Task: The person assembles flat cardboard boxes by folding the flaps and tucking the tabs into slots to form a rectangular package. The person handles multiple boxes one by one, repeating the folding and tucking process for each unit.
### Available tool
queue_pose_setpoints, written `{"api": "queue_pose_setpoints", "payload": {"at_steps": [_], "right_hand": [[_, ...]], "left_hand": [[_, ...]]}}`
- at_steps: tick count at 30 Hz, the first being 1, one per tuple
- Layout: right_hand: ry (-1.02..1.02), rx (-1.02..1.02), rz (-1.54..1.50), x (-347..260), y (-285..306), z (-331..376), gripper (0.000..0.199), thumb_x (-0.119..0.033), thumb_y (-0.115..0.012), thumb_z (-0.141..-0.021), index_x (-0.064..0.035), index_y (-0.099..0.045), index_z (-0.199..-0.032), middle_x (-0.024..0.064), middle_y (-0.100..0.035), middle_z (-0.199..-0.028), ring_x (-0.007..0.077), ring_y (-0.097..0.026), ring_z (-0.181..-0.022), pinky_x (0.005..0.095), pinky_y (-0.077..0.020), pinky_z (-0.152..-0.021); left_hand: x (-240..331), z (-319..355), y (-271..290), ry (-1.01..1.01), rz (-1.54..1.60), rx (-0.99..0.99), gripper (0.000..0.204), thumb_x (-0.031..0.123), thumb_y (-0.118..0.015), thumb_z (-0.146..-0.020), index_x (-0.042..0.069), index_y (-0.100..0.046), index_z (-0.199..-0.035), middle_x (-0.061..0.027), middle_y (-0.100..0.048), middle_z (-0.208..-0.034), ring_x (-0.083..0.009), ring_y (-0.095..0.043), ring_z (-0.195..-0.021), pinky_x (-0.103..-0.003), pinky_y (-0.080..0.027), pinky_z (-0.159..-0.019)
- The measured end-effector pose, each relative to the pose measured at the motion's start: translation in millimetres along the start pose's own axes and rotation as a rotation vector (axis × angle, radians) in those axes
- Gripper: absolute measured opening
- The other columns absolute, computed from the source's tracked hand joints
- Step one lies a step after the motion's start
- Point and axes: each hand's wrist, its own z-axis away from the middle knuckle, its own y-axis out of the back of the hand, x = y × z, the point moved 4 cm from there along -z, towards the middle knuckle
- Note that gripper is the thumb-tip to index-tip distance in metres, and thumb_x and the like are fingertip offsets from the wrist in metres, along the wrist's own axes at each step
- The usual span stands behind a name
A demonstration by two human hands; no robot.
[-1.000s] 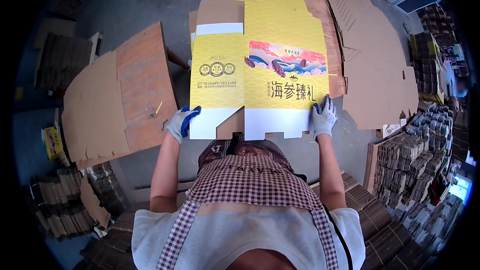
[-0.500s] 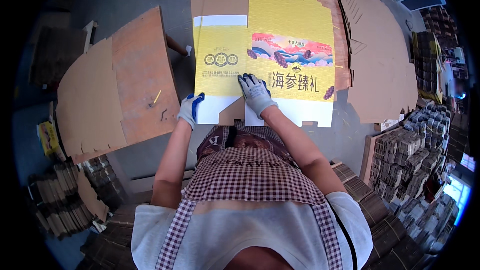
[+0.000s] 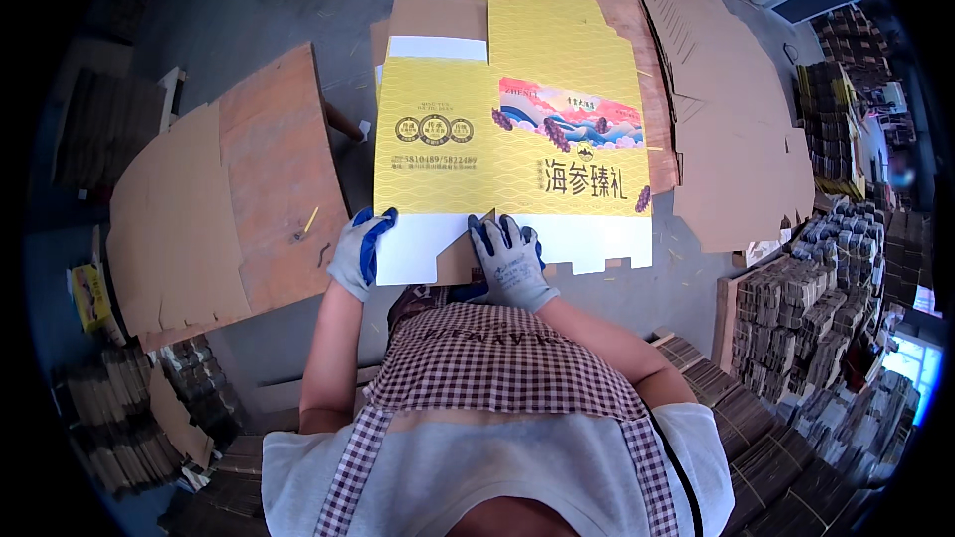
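A flat yellow printed cardboard box blank [image 3: 438, 184] with white flaps and a colourful picture panel lies face up in front of me, over other cardboard. My left hand [image 3: 361, 251], in a white and blue work glove, is closed on the left edge of the blank near its white flap. My right hand [image 3: 512, 261], gloved the same way, rests palm down at the notch between the two white flaps. Its fingers are stretched out and slightly apart. The undersides of both hands are hidden.
A wooden board with brown cardboard [image 3: 179, 229] stands at the left, a yellow strip [image 3: 310, 220] on it. A large brown cardboard sheet [image 3: 736, 139] lies on the right. Bundled cardboard stacks [image 3: 791, 323] stand at the right and below, near my body.
The top blank has slid toward me, exposing the cardboard under its far left edge. Both hands have come nearer my body, the right one from the yellow panel to the notch.
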Motion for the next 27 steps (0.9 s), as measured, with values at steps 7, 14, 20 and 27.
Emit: {"api": "queue_pose_setpoints", "payload": {"at_steps": [7, 14, 20, 27], "right_hand": [[-0.106, 0.472, -0.016, -17, 90, 65, 0.103, -0.041, -0.079, -0.069, -0.0092, -0.031, -0.154, 0.0201, -0.04, -0.144, 0.0427, -0.035, -0.135, 0.0608, -0.0292, -0.108], [-0.276, 0.911, 0.087, 67, 218, 133, 0.056, -0.014, -0.068, -0.081, -0.0095, -0.057, -0.136, 0.0155, -0.063, -0.128, 0.0317, -0.066, -0.105, 0.0389, -0.0533, -0.089], [-0.236, 1.576, -0.712, 128, 274, 206, 0.026, -0.009, -0.064, -0.095, 0.0051, -0.067, -0.116, 0.0112, -0.07, -0.114, 0.0172, -0.069, -0.097, 0.0329, -0.0565, -0.084], [-0.392, 1.823, -1.366, 172, 222, 201, 0.042, -0.023, -0.051, -0.102, 0.0031, -0.056, -0.135, 0.0148, -0.059, -0.137, 0.0241, -0.057, -0.124, 0.0382, -0.0396, -0.112]], "left_hand": [[177, -5, 6, -0.452, -0.241, 0.097, 0.039, -0.001, -0.063, -0.081, -0.004, -0.063, -0.12, -0.0191, -0.068, -0.109, -0.0374, -0.065, -0.099, -0.038, -0.054, -0.085], [254, -49, -62, -0.166, 0.787, -0.139, 0.051, 0.039, -0.038, -0.108, -0.003, -0.057, -0.13, -0.0141, -0.067, -0.116, -0.0204, -0.066, -0.098, -0.033, -0.053, -0.09], [-20, -87, -28, 0.331, 0.371, 0.497, 0.05, 0.034, -0.066, -0.095, -0.003, -0.058, -0.128, -0.0108, -0.065, -0.119, -0.0168, -0.063, -0.1, -0.028, -0.051, -0.083], [-124, -64, -22, 0.523, 0.317, 0.553, 0.071, 0.053, -0.053, -0.099, -0.005, -0.048, -0.14, -0.0197, -0.054, -0.141, -0.0289, -0.053, -0.128, -0.035, -0.039, -0.108]]}}
